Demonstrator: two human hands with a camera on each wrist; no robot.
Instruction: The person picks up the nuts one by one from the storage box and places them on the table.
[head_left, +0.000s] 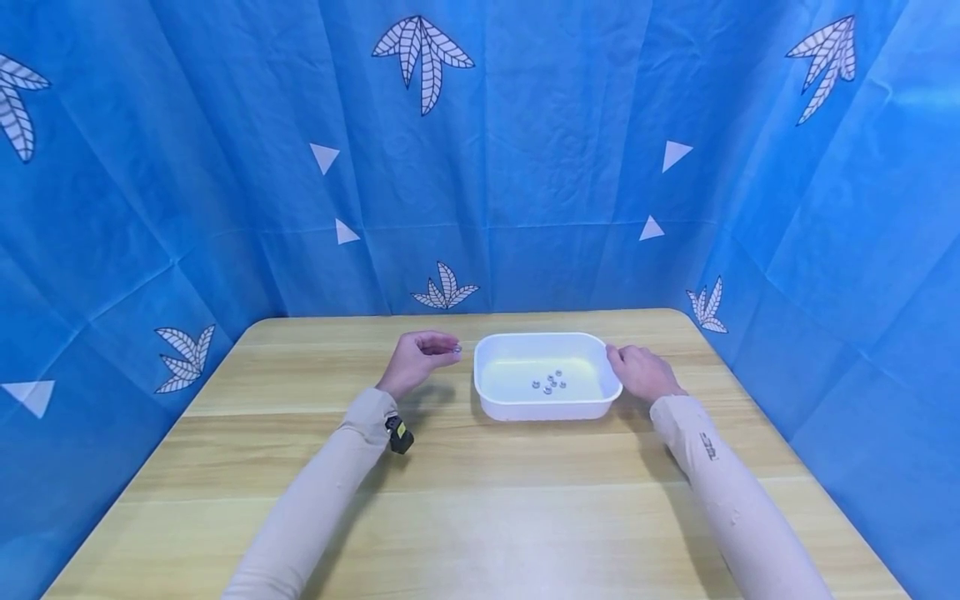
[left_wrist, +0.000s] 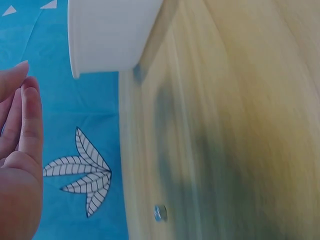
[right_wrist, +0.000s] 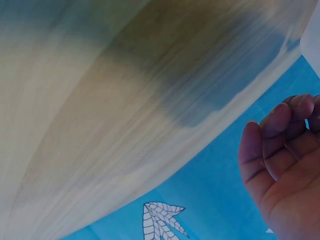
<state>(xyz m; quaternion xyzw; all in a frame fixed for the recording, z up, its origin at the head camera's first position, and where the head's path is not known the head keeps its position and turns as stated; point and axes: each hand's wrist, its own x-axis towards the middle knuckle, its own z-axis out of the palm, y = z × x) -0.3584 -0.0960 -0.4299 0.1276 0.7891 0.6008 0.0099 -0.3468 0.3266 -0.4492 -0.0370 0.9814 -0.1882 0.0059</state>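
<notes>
A white plastic basin [head_left: 551, 411] stands on the table, with several small metal nuts [head_left: 547, 390] on its floor. My right hand [head_left: 643, 372] grips the basin's right end at the rim; in the right wrist view its fingers [right_wrist: 276, 120] are bent, and only a corner of the basin shows. Left of the basin, above the tabletop, my left hand [head_left: 420, 360] pinches a small metal nut [head_left: 457, 348] between thumb and fingertips. The left wrist view hides that nut but shows another nut [left_wrist: 160, 213] lying on the table.
The wooden table [head_left: 480, 517] runs back to a blue curtain [head_left: 525, 167] with leaf prints, which also rises along both sides. A black device [head_left: 400, 435] is strapped at my left wrist.
</notes>
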